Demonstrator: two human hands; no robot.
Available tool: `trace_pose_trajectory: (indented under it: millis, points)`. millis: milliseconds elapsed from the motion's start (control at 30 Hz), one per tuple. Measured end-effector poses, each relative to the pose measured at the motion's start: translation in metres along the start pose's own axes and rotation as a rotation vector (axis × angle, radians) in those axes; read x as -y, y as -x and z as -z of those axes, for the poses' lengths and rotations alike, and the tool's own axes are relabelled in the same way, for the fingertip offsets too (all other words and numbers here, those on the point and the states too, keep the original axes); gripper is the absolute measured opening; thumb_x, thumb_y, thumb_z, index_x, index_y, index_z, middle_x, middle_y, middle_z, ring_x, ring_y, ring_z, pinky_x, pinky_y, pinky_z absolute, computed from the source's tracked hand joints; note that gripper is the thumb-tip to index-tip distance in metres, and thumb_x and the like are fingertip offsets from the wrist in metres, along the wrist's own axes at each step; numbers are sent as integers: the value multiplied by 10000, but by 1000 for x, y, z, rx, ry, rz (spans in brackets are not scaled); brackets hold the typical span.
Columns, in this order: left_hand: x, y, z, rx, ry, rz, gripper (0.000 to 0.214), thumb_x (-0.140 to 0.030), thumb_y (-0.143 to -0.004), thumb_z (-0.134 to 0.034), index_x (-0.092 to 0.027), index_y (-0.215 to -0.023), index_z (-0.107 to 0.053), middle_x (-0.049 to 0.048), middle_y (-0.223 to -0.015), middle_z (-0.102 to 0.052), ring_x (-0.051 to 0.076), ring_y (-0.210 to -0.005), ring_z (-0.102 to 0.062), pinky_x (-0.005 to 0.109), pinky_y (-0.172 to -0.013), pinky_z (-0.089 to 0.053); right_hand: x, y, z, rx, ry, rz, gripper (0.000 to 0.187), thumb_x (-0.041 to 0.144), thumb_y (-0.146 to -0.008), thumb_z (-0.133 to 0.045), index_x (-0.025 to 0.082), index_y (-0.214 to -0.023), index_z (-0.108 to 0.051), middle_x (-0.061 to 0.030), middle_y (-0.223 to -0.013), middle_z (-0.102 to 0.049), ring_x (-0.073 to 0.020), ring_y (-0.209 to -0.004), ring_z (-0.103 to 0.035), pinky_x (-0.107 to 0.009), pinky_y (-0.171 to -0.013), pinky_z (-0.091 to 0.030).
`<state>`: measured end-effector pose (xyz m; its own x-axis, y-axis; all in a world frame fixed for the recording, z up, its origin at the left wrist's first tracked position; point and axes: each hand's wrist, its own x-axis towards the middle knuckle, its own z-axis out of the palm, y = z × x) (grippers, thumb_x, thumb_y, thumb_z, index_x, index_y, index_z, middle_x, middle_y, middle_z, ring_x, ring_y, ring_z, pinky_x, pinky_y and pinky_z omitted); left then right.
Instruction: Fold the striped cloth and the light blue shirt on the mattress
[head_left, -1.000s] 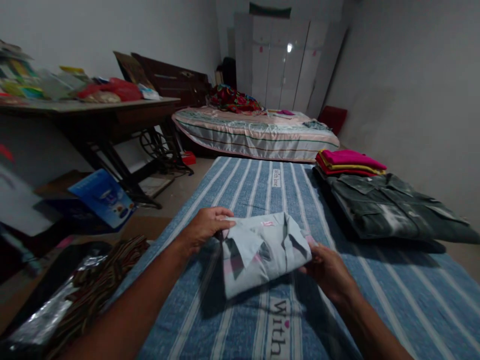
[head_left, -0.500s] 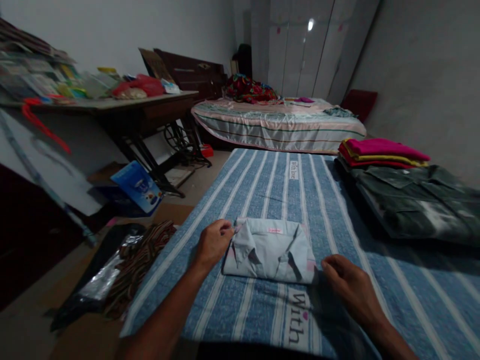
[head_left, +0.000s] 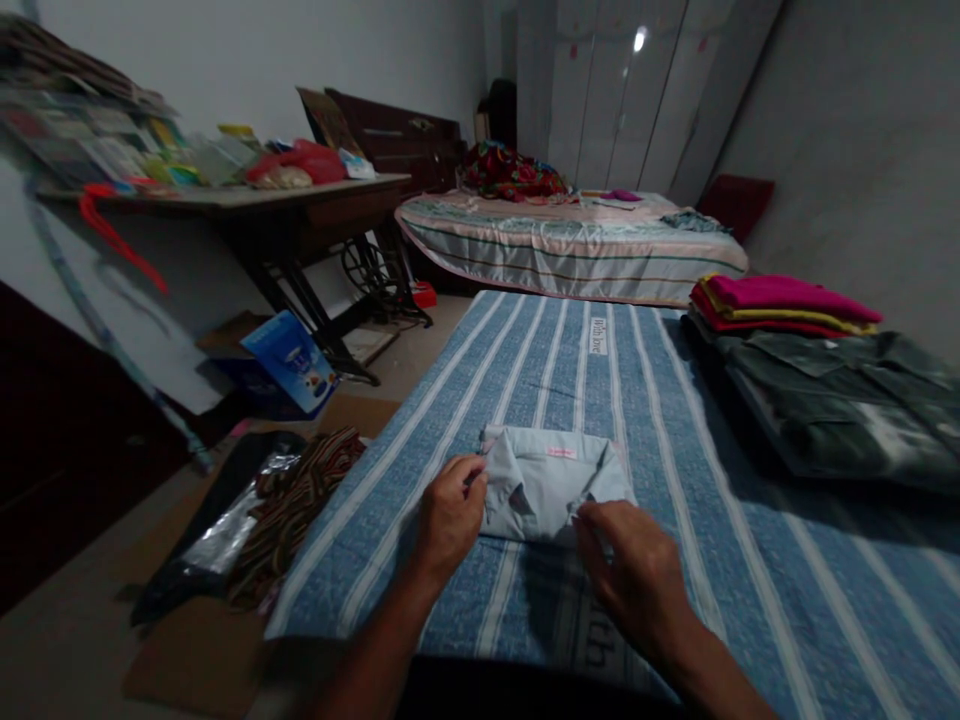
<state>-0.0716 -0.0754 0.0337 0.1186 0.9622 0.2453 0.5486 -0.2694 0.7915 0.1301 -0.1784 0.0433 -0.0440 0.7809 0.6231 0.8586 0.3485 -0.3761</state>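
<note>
Far left, we have a dark treadle sewing table with a pale, cluttered top (head_left: 217,199), a crumpled red plastic bag (head_left: 313,162) on it. Below, on the floor: black plastic wrapping with a shiny silver patch (head_left: 225,535), a blue printed carton (head_left: 292,365), a heap of brown striped cloth (head_left: 300,510). Next, our left hand (head_left: 450,510), fingers curled, fingertips at the left edge of a pale grey-blue collared shirt (head_left: 551,475); we can't tell if they pinch it. The shirt lies folded on a blue sheet with white stripes (head_left: 652,380), between both hands, collar up, pink-lettered label (head_left: 561,452) at the far side. Beyond stands a bed with a shiny pale cover (head_left: 570,255). Our right hand (head_left: 634,565) bends over the shirt's near right part, fingertips at the collar point; grip unclear, we can't tell. Far right: folded pink, yellow and red cloths (head_left: 791,293), just behind a folded dark green garment (head_left: 855,390).
</note>
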Motion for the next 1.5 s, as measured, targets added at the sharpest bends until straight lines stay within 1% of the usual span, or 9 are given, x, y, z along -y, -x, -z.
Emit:
trace_pose_trajectory:
  millis: [200,333,433,567,867,1033,1200,1333,1500]
  points:
    - [5,7,1,-59,50,95,196,-281,-766,-508,-195,-869,-651,30,-849,-693,168,-771,-657,254,-729,-519,21,-6,-23,33,37,33,192,177,-922,-431,178,-842,-606,-24,-641,-614,-153,-592,-565,-248,-594,-332]
    - [3,10,1,-50,57,108,202,-296,-759,-520,-204,-872,-660,17,-819,-701,165,-728,-658,253,-708,-517,32,-14,-33,270,138,-205,127,253,-890,-532,179,-944,-618,-7,-592,-644,-158,-522,-600,-249,-499,-241]
    - [4,11,-1,-54,63,104,196,-298,-758,-524,-207,-864,-662,21,-829,-706,171,-742,-660,255,-714,-513,36,-23,-37,437,214,-349,128,275,-905,-532,202,-910,-637,-17,-598,-666,-177,-529,-627,-268,-483,-160]
    - [9,9,-2,-30,105,150,207,-300,-752,-524,-205,-873,-662,27,-845,-712,180,-767,-667,254,-699,-512,35,-27,-41,535,218,-431,174,249,-927,-492,218,-861,-650,-38,-658,-690,-195,-614,-662,-278,-496,-155]
    - [19,-11,0,-58,-24,151,181,-255,-712,-531,-194,-832,-653,46,-891,-697,202,-851,-659,290,-792,-506,29,-30,-39,537,51,-565,168,202,-911,-496,201,-840,-649,-48,-730,-705,-196,-723,-675,-241,-563,-287]
    - [25,-31,-5,53,-23,242,227,-249,-690,-555,-176,-885,-648,56,-903,-709,197,-812,-672,275,-744,-506,30,-30,-40,528,55,-569,173,188,-909,-491,193,-831,-645,-58,-731,-705,-204,-734,-676,-246,-570,-287]
    - [25,-50,-4,135,-89,224,217,-270,-678,-566,-173,-833,-684,39,-784,-714,199,-766,-663,258,-697,-484,29,-30,-41,535,81,-562,176,179,-900,-487,186,-807,-637,-58,-723,-703,-196,-711,-669,-248,-558,-273]
    - [26,-57,-1,206,6,185,230,-275,-635,-574,-158,-780,-708,30,-737,-710,202,-745,-654,259,-679,-466,28,-30,-42,531,83,-558,173,173,-894,-483,187,-815,-637,-56,-713,-699,-190,-706,-665,-247,-554,-268]
    - [24,-59,0,228,158,253,206,-296,-571,-601,-146,-688,-679,1,-624,-656,169,-618,-590,245,-578,-418,27,-30,-43,536,104,-540,173,163,-883,-484,187,-805,-637,-59,-711,-699,-188,-698,-659,-255,-553,-255]
